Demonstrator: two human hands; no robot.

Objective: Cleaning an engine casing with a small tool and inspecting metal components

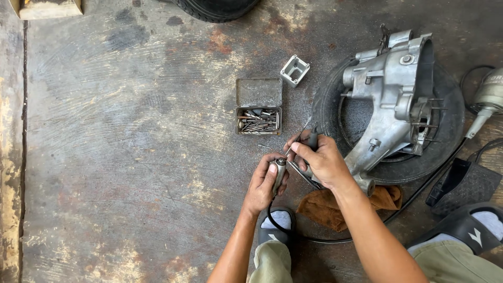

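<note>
Stained concrete floor; left hand grips handpiece, right hand clasps (probably) wrenches.

Upright metal handpiece, perhaps a grinder

Two hands showed, a left hand and a right hand. There was one handpiece, one black cable and one thin bit. One open tin held too many bits to count. There was one small square housing, one large engine casing, one tyre under it and part of a second tyre. One brown rag, two sandals and one motor completed the count.
</note>
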